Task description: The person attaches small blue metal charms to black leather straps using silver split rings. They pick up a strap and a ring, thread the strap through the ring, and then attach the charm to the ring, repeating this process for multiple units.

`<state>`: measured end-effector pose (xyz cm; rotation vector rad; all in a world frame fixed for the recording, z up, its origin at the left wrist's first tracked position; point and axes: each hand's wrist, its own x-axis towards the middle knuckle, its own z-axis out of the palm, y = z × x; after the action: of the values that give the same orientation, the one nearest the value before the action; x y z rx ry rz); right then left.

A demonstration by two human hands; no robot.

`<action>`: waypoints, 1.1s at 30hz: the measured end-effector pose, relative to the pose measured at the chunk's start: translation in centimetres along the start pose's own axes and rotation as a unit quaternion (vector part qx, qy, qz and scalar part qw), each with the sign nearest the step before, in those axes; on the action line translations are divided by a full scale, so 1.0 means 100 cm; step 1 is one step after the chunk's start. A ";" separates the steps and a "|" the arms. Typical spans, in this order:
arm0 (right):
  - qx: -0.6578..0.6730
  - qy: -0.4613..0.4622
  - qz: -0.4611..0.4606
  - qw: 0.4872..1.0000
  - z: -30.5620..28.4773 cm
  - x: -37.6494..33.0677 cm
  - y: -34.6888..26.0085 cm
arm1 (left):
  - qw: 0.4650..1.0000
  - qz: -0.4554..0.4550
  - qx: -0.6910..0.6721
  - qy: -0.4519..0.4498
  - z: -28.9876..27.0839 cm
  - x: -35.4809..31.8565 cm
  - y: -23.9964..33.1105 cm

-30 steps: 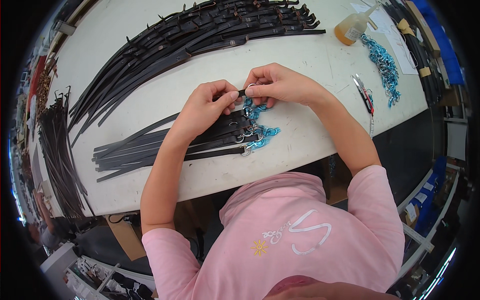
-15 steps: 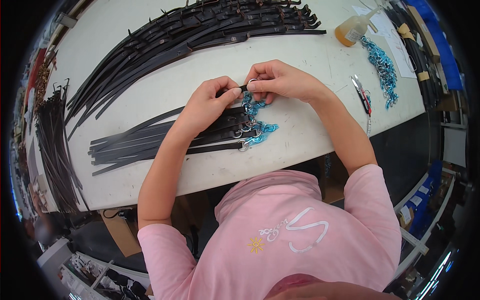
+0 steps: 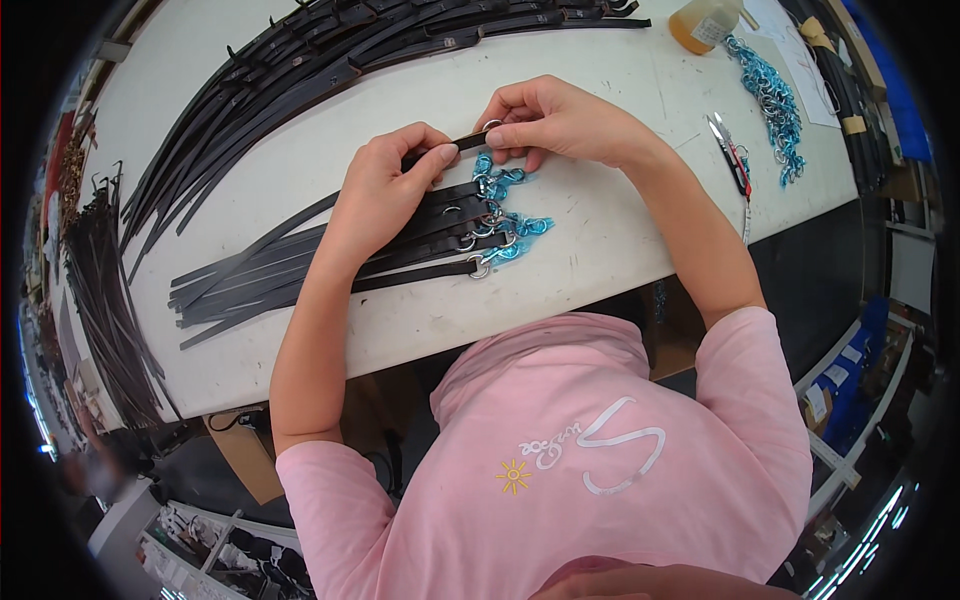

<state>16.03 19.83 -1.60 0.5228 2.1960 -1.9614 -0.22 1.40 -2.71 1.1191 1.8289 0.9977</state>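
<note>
Between my two hands stretches a dark leather strap (image 3: 470,143), its end fitted with a silver metal ring (image 3: 492,125). My left hand (image 3: 382,190) pinches the strap between thumb and fingers. At the ringed end, my right hand (image 3: 568,122) is closed on the strap, some of its fingertips hidden. Below them lies a row of similar black straps (image 3: 250,283) whose right ends carry silver rings (image 3: 479,267). Several metal snap hooks in blue plastic wrap (image 3: 532,226) are attached at those ends. My left forearm covers the middle of the row.
A large pile of black straps (image 3: 330,75) spreads along the far side. More straps hang over the table's left edge (image 3: 105,290). At right are red-and-black scissors (image 3: 735,165), a heap of blue-wrapped hooks (image 3: 772,105) and a bottle of amber liquid (image 3: 702,28).
My hands have moved slightly apart, so a longer stretch of strap shows between them. The whole view has shifted, with the table sitting higher in the picture.
</note>
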 end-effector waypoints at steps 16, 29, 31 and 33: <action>-0.017 -0.006 -0.009 1.000 0.000 0.000 0.002 | 1.000 0.004 -0.028 -0.001 -0.001 -0.001 0.001; 0.032 -0.060 -0.041 0.997 0.011 -0.005 -0.014 | 0.977 0.139 0.131 0.090 0.005 -0.022 0.040; 0.068 -0.080 -0.059 0.993 0.013 -0.004 -0.007 | 0.988 0.115 0.073 0.070 0.006 -0.023 0.038; 0.073 -0.051 -0.064 0.994 0.019 -0.002 -0.005 | 0.995 0.090 0.016 0.045 0.002 -0.021 0.029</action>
<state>15.83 17.85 -1.29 0.2984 2.0847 -2.1730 1.64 0.45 0.22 1.2952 1.8447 1.1415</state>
